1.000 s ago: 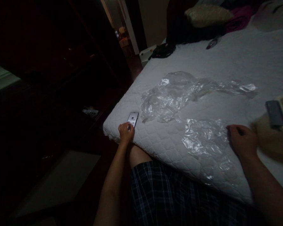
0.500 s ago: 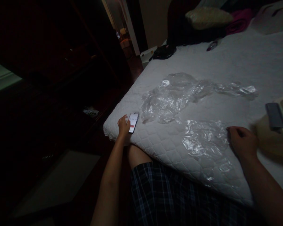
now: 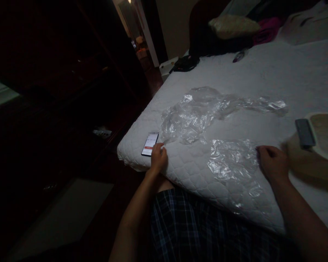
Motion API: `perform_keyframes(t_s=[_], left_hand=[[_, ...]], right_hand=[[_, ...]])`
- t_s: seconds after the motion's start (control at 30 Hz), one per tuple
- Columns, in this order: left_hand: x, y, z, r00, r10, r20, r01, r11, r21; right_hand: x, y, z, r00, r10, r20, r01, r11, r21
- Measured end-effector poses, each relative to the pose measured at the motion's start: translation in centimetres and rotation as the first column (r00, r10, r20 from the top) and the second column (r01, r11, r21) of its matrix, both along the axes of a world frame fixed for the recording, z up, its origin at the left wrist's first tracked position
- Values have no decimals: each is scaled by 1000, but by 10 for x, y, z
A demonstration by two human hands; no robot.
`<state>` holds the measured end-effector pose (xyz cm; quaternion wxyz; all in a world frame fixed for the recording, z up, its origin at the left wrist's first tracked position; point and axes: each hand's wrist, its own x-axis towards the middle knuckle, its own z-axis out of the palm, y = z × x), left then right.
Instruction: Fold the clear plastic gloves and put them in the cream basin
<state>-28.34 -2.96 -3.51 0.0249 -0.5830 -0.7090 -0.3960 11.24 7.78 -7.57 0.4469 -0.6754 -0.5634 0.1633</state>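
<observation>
A smartphone (image 3: 148, 147) with a lit white screen and a red button lies on the bed's left corner. My left hand (image 3: 159, 160) is at the phone's lower right edge, with its fingers loosely bent and apart, gripping nothing. Flat on the quilted cover is a clear plastic bag (image 3: 232, 160). My right hand (image 3: 274, 163) is curled, thumb and fingertips pinched at that bag's upper right edge. Behind it, a larger crumpled clear plastic sheet (image 3: 191, 116) stretches across the bed.
To the right on the white bed (image 3: 262, 80) stands a pale tub (image 3: 306, 160) with a grey handle (image 3: 305, 133). A pillow (image 3: 233, 26), a magenta cloth (image 3: 266, 31) and a black bag (image 3: 185, 63) lie farther back. The left side is dark floor and furniture.
My left hand has shifted from the phone's left side across to its lower right, uncovering more of the screen. My right hand stays at the plastic bag's edge. The view has turned slightly right.
</observation>
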Motion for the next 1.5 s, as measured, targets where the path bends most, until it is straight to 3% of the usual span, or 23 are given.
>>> perform_keyframes(t_s=[0.17,0.27,0.47,0.67,0.77,0.97,1.27,1.4,1.5], left_hand=[[74,6,-2,959,-272,86,278,958,-75],[102,10,-8,937,-322,134,333,940,-68],[130,8,-16,901,-386,196,395,919,-7],[142,-18,-20,842,-533,78,535,845,-10],[150,-35,-20,852,-523,-4,521,849,-91],[167,-55,-23,898,-440,-5,435,890,-139],[184,-46,-18,887,-426,-179,388,897,-210],[188,-36,-12,911,-395,-117,373,912,-172],[191,-32,-9,926,-374,43,376,915,-143]], right_hand=[[0,-2,4,997,24,-73,-23,1000,11],[1,-3,5,986,41,-162,-38,999,20],[6,-16,2,943,56,-328,-39,997,60],[12,-51,5,951,115,-286,-93,992,91],[16,-73,8,968,157,-197,-138,985,106],[22,-110,11,963,263,-62,-256,961,105],[20,-111,10,954,296,53,-300,943,146],[19,-112,9,954,292,60,-298,943,150],[20,-112,8,953,295,69,-302,941,152]])
